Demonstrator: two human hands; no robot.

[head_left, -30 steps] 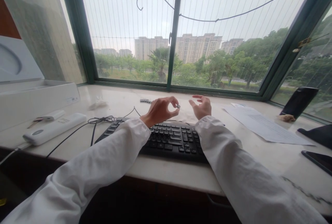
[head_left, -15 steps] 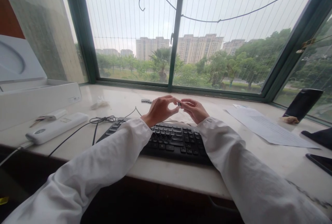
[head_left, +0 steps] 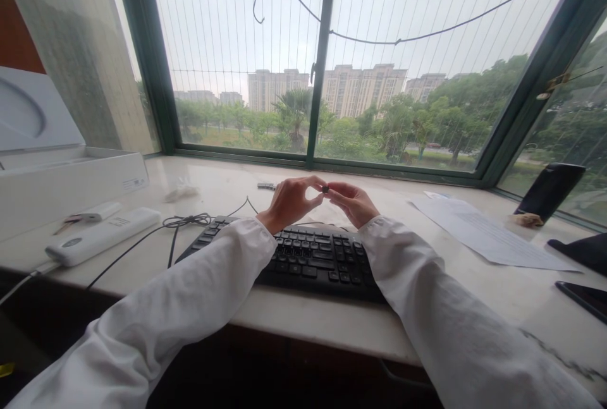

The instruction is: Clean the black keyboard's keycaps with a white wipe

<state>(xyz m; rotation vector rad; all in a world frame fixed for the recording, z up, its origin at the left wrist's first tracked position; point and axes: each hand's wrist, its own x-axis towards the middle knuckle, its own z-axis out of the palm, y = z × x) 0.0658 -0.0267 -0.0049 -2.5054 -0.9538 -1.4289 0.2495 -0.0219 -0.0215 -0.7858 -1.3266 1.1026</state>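
Note:
My left hand (head_left: 293,201) and my right hand (head_left: 355,201) meet above the back edge of a black keyboard (head_left: 308,270). Between their fingertips is a small black keycap (head_left: 325,189), its details too small to make out. Thumb and forefinger of the left hand close on it in a ring shape, while the right fingers pinch it from the other side. Below, the keyboard lies on the pale sill-like desk, partly covered by my white sleeves; some keys near its middle look darker and lower than those around them.
Behind the left hand lies a small grey metallic piece (head_left: 266,186). On the left are a black cable (head_left: 187,219), a white power strip-like bar (head_left: 104,235), keys (head_left: 71,222) and an open white box (head_left: 71,181). Paper sheets (head_left: 484,232) and a dark phone (head_left: 550,191) are on the right.
The keycap has turned between the fingers: a lighter grey side showed before, and now it looks black. Both hands have stayed almost in place.

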